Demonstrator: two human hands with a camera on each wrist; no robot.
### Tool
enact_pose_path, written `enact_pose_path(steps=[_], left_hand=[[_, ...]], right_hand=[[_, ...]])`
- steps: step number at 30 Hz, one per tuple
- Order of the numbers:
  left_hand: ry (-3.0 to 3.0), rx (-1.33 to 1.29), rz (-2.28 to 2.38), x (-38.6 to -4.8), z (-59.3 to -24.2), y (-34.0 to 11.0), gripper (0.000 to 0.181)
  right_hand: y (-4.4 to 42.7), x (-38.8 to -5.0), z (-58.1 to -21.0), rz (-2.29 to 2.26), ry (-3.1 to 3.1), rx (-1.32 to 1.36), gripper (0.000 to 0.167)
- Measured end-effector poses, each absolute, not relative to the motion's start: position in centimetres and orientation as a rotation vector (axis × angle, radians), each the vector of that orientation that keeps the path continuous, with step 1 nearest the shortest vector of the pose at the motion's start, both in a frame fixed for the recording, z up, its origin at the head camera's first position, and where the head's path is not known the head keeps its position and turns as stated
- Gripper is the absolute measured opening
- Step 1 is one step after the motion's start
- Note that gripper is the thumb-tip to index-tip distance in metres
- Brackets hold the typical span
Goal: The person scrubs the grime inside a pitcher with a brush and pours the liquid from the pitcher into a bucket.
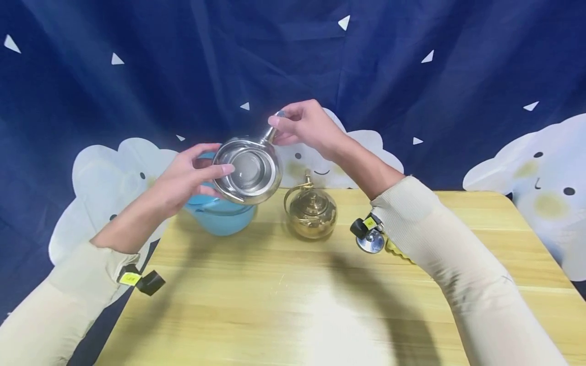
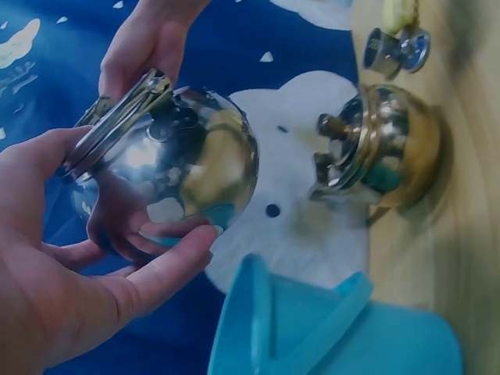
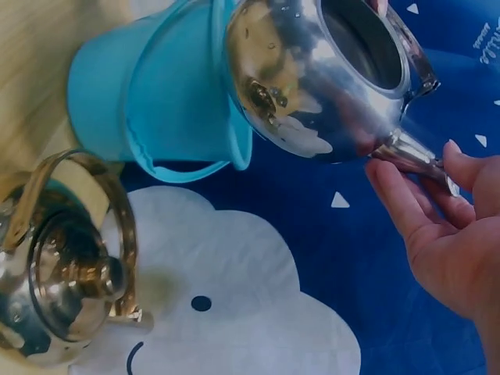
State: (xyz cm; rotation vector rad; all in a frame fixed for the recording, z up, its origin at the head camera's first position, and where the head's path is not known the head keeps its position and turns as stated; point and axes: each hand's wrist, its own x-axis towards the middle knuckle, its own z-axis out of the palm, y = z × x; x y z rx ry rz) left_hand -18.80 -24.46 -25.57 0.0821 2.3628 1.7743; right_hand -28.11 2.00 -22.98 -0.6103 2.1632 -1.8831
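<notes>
A shiny silver teapot, its lid off, is held in the air and tilted so its round opening faces the head camera. My left hand grips its body from the side, with the thumb over the rim. The right hand pinches the teapot's spout between thumb and fingers. In the left wrist view, left fingers spread around the teapot's polished belly. Water drops show on the metal in the right wrist view. Behind and below the teapot stands a light blue bucket.
A gold teapot with its lid on stands near the wooden table's back edge. Right of it lie a small round silver lid-like piece and a yellow wavy-edged thing, partly behind the right sleeve. A blue curtain hangs behind.
</notes>
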Motion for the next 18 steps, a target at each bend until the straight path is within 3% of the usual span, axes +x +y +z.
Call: enact_pose_path(steps=[12,18], left_hand=[[2.566,0.086,1.646,-19.7,-24.1,-26.4,0.078],[2.679,0.102,1.560,-20.3,-23.8,-27.5,0.081]], right_hand=[[0.1,-29.2,-21.6,-1.991,2.022,-0.638,0.014],[-0.8,-29.4,-21.1,-1.982,1.998,-0.618,0.021]])
